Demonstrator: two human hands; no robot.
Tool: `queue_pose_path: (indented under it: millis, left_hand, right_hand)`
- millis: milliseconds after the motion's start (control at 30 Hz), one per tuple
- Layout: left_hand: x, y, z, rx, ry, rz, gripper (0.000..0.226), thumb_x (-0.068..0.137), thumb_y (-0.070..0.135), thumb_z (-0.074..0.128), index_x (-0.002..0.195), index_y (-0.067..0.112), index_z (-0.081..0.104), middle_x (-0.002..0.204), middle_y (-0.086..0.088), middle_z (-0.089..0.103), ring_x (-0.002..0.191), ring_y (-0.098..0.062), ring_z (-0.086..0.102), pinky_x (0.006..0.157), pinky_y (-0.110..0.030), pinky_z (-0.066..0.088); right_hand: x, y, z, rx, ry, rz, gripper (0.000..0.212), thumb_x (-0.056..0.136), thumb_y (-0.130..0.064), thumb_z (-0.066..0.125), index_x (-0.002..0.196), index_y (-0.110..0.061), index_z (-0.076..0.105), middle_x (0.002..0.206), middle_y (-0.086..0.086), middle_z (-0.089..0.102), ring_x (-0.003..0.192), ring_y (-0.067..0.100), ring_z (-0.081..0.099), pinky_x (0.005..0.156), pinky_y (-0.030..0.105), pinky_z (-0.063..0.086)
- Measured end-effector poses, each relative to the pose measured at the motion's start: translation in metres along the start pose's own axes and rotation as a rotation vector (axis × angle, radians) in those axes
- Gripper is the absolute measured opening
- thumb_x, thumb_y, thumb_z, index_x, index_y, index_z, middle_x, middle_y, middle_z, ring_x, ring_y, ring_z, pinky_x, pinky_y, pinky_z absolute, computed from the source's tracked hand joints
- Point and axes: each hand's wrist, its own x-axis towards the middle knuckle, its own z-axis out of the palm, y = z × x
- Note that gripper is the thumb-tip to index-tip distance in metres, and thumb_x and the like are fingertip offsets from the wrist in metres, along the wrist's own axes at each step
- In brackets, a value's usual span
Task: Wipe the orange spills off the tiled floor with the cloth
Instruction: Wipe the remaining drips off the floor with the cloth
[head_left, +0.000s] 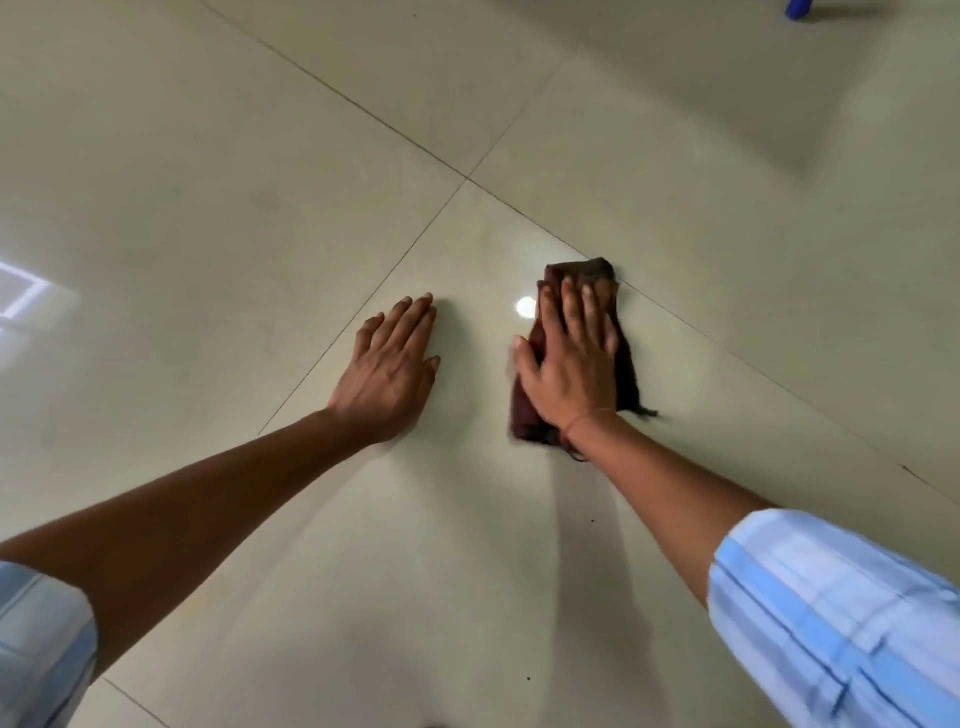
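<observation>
A dark brown cloth (579, 270) lies bunched on the glossy beige tiled floor (208, 208), right of centre. My right hand (571, 364) presses flat on top of it, fingers spread forward, covering most of the cloth. My left hand (392, 369) rests palm down on the bare tile to the left of the cloth, fingers together, holding nothing. No orange spill shows on the tiles around the cloth; whatever lies beneath the cloth is hidden.
Dark grout lines cross just beyond the hands (467, 177). A bright light reflection (525, 306) sits between the hands. Small dark specks (592, 519) dot the near tile. A blue object (797, 8) pokes in at the top right edge.
</observation>
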Motion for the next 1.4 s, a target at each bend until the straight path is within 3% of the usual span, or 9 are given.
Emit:
queue_pose_path:
  millis: [67, 233, 400, 533, 600, 800, 1033, 1233, 1400]
  left_hand:
    - [-0.010, -0.017, -0.006, 0.006, 0.012, -0.044, 0.064, 0.096, 0.038, 0.021, 0.150, 0.003, 0.024, 0.159, -0.013, 0.020, 0.147, -0.028, 0.016, 0.118, -0.043, 0.011]
    - [-0.048, -0.073, -0.035, 0.040, 0.062, -0.225, 0.063, 0.098, 0.036, 0.023, 0.150, 0.002, 0.023, 0.160, -0.014, 0.016, 0.148, -0.029, 0.012, 0.118, -0.045, 0.010]
    - [-0.096, -0.114, -0.036, 0.054, 0.069, -0.421, 0.066, 0.096, 0.039, 0.023, 0.152, 0.003, 0.018, 0.161, -0.013, 0.013, 0.148, -0.029, 0.010, 0.118, -0.045, 0.011]
    - [-0.143, -0.141, -0.035, 0.059, 0.076, -0.532, 0.069, 0.096, 0.046, 0.020, 0.153, 0.008, 0.013, 0.162, -0.009, 0.011, 0.149, -0.026, 0.008, 0.118, -0.042, 0.008]
    - [-0.160, -0.145, -0.034, 0.044, 0.086, -0.559, 0.071, 0.096, 0.050, 0.018, 0.153, 0.008, 0.015, 0.161, -0.009, 0.013, 0.148, -0.027, 0.010, 0.117, -0.044, 0.010]
    - [-0.171, -0.149, -0.028, 0.003, 0.107, -0.588, 0.072, 0.095, 0.051, 0.018, 0.153, 0.008, 0.017, 0.161, -0.007, 0.013, 0.148, -0.026, 0.011, 0.117, -0.043, 0.011]
    - [-0.229, -0.173, -0.032, 0.027, 0.118, -0.686, 0.070, 0.097, 0.051, 0.019, 0.152, 0.009, 0.018, 0.161, -0.008, 0.015, 0.148, -0.026, 0.014, 0.117, -0.044, 0.014]
    - [-0.278, -0.181, -0.027, -0.005, 0.221, -0.891, 0.065, 0.101, 0.047, 0.028, 0.152, 0.009, 0.019, 0.161, -0.007, 0.014, 0.148, -0.024, 0.011, 0.117, -0.043, 0.013]
    - [-0.320, -0.193, -0.017, -0.019, 0.208, -0.909, 0.068, 0.097, 0.050, 0.022, 0.153, 0.010, 0.020, 0.160, -0.008, 0.019, 0.147, -0.025, 0.016, 0.116, -0.042, 0.015]
  right_hand:
    - [0.000, -0.052, 0.010, 0.023, -0.025, -0.065, 0.072, 0.087, -0.053, 0.036, 0.149, -0.017, 0.036, 0.157, 0.011, 0.031, 0.146, 0.030, 0.023, 0.115, 0.048, 0.018]
    - [0.009, -0.080, 0.012, -0.013, -0.215, -0.649, 0.072, 0.086, -0.053, 0.033, 0.150, -0.021, 0.033, 0.158, 0.007, 0.028, 0.147, 0.025, 0.021, 0.114, 0.050, 0.023]
    - [0.048, -0.139, 0.027, 0.010, -0.077, -0.250, 0.074, 0.086, -0.052, 0.032, 0.150, -0.015, 0.032, 0.158, 0.011, 0.027, 0.147, 0.030, 0.020, 0.115, 0.050, 0.017]
    - [-0.010, -0.183, 0.035, -0.069, -0.298, -0.864, 0.077, 0.085, -0.053, 0.032, 0.153, -0.020, 0.024, 0.161, 0.007, 0.018, 0.149, 0.025, 0.014, 0.117, 0.049, 0.013]
    - [-0.003, -0.160, 0.030, -0.059, -0.296, -0.995, 0.074, 0.085, -0.053, 0.035, 0.152, -0.022, 0.028, 0.160, 0.006, 0.024, 0.148, 0.025, 0.020, 0.115, 0.046, 0.016]
    - [0.049, -0.243, 0.049, -0.041, -0.181, -0.574, 0.080, 0.083, -0.057, 0.024, 0.153, -0.020, 0.025, 0.161, 0.009, 0.020, 0.149, 0.028, 0.014, 0.117, 0.048, 0.011]
    - [-0.030, -0.263, 0.051, -0.039, -0.332, -1.075, 0.074, 0.085, -0.054, 0.032, 0.152, -0.021, 0.030, 0.160, 0.006, 0.024, 0.148, 0.023, 0.019, 0.115, 0.044, 0.016]
    - [0.012, -0.353, 0.069, -0.042, -0.260, -0.783, 0.080, 0.085, -0.060, 0.023, 0.154, -0.020, 0.020, 0.162, 0.009, 0.013, 0.150, 0.026, 0.008, 0.117, 0.046, 0.008]
    - [-0.108, -0.402, 0.080, -0.028, -0.428, -1.238, 0.076, 0.091, -0.056, 0.035, 0.155, -0.018, 0.019, 0.163, 0.006, 0.010, 0.150, 0.020, 0.005, 0.120, 0.044, 0.007]
